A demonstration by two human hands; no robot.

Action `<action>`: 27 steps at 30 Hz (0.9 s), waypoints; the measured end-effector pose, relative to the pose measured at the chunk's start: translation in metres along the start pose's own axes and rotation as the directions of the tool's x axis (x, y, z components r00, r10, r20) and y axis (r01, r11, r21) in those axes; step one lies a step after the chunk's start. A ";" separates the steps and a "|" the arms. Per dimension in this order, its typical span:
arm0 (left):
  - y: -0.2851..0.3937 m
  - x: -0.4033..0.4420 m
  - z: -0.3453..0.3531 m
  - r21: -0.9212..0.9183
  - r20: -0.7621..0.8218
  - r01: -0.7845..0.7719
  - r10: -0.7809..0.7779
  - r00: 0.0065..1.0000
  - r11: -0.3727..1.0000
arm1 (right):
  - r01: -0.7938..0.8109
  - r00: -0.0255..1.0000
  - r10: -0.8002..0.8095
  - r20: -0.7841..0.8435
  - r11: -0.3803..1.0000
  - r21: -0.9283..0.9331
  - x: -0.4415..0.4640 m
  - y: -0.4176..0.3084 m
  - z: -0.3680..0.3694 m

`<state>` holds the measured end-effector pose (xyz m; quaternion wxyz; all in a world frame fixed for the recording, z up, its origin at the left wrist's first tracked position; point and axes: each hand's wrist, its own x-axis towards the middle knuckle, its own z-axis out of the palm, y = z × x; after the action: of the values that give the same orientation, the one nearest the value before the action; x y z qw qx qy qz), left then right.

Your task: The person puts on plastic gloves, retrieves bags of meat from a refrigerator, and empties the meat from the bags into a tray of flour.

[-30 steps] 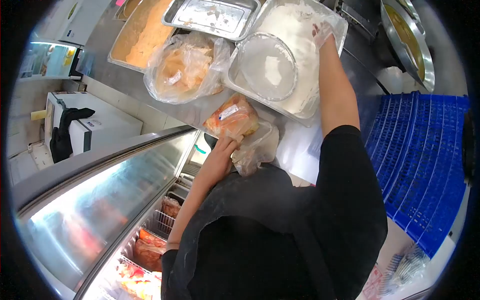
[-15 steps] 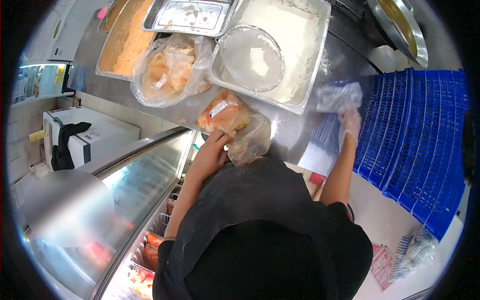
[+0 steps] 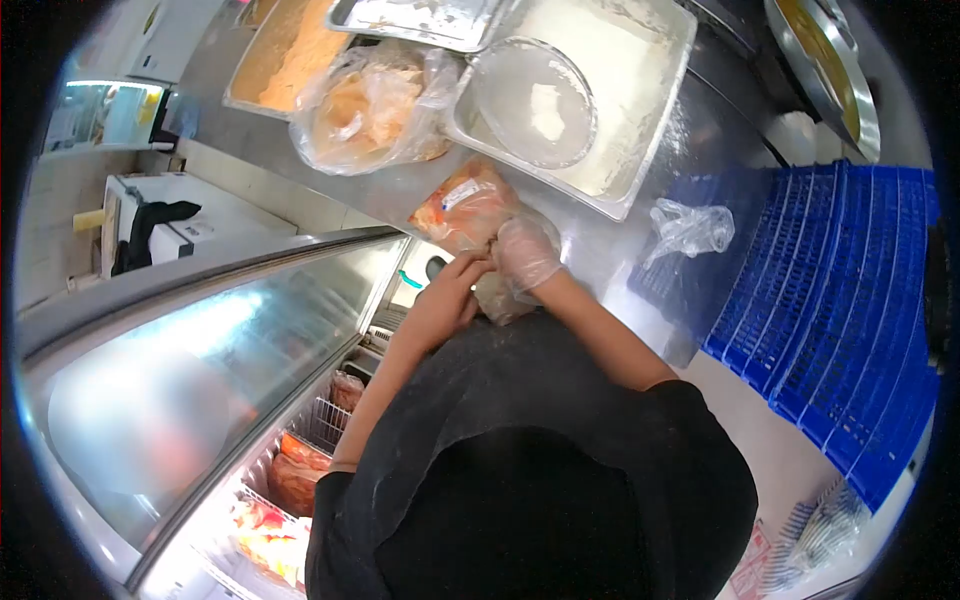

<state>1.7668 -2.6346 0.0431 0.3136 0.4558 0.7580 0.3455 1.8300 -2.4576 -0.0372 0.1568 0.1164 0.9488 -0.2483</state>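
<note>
At the table's near edge lies a clear plastic bag of orange-red food (image 3: 465,212), perhaps marinated meat, with a white label on top. My bare left hand (image 3: 452,292) pinches the gathered neck of this bag. Around the same neck, from the right, closes my right hand (image 3: 527,256) in a clear plastic glove. The loose end of the bag hangs below my fingers, against my black apron. My fingers partly hide the gathered plastic, so I cannot tell whether it is knotted. A crumpled clear plastic bag (image 3: 692,228) lies on the steel table farther right.
Behind the bag stand a tray of white flour (image 3: 655,125) with a round sieve (image 3: 535,100), an open plastic bag of orange crumbs (image 3: 365,110) and a tray of orange coating (image 3: 295,55). Blue crates (image 3: 830,300) stand right, a glass-topped freezer (image 3: 250,310) left.
My right hand has let go of the crumpled clear plastic bag and come left to the neck of the food bag. My left hand stays at that neck. The view has shifted slightly.
</note>
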 end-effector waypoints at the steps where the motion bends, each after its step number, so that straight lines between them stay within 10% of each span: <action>1: 0.002 -0.005 -0.003 -0.033 -0.013 0.021 -0.022 1.000 0.999 | -0.088 0.996 0.088 -0.014 0.996 0.009 0.007 -0.006 0.005; 5: -0.003 -0.040 -0.013 -0.094 -0.154 0.112 -0.125 0.980 0.989 | 0.125 0.905 0.047 -0.423 0.921 0.369 0.000 -0.018 -0.009; 16: -0.058 -0.142 -0.022 -0.268 -0.462 0.172 -0.283 0.840 0.948 | -0.097 0.991 0.107 -0.076 0.987 0.128 0.002 0.007 0.039; 19: -0.091 -0.162 -0.008 -0.307 -0.483 0.194 -0.328 0.812 0.932 | 0.236 0.944 -0.155 -0.292 0.935 0.266 -0.010 0.005 0.026; 25: -0.172 -0.190 0.045 -0.592 -0.376 0.256 -0.543 0.751 0.764 | -0.255 0.956 0.283 -0.083 0.934 0.249 -0.037 0.001 -0.032; 27: -0.197 -0.193 0.062 -0.774 -0.286 0.222 -0.641 0.712 0.593 | -0.074 0.958 0.232 -0.168 0.766 0.638 -0.041 0.047 -0.020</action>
<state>1.7965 -2.8631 -0.1205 0.3103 -0.0211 0.7175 0.6232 1.8773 -2.4138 -0.0266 0.0148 0.2681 0.8112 -0.5196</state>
